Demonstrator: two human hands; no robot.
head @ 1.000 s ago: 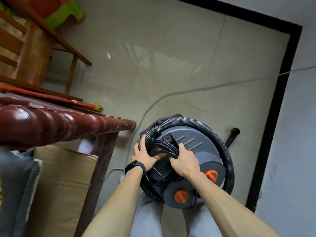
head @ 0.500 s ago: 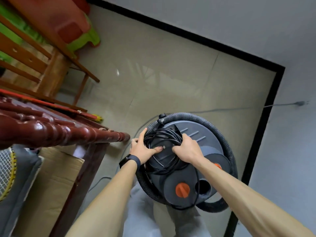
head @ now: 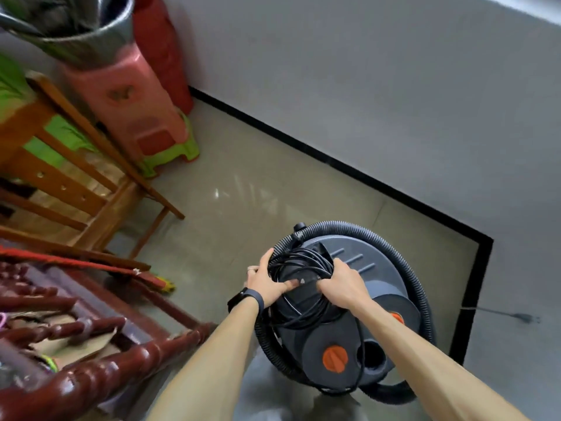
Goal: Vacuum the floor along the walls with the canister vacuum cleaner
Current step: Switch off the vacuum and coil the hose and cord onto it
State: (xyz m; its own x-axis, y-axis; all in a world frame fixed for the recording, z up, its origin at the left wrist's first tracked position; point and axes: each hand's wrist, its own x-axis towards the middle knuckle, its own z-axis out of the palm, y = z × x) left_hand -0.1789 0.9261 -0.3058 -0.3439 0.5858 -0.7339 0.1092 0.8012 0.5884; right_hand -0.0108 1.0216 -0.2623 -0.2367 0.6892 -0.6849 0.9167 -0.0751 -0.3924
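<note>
1. As the head view swings toward the far wall, the canister vacuum (head: 375, 270) stands nearer the corner of the black skirting (head: 334, 161) than a second ago, with its hose (head: 403, 256) looped round the lid.
2. Left hand (head: 267, 282) and right hand (head: 343, 284) keep their fingers curled round the coiled cord (head: 303, 262) on top.
3. Repositioning appears under way. With the hose stowed, wall-edge cleaning looks not yet begun.

I am in a cluttered corner of a home: a glossy tiled floor (head: 258, 208), a grey wall (head: 364, 86) with black skirting (head: 303, 144), stacked plastic stools (head: 130, 110), a wooden chair (head: 76, 183), and carved dark-red furniture (head: 91, 381) beside me.
</note>
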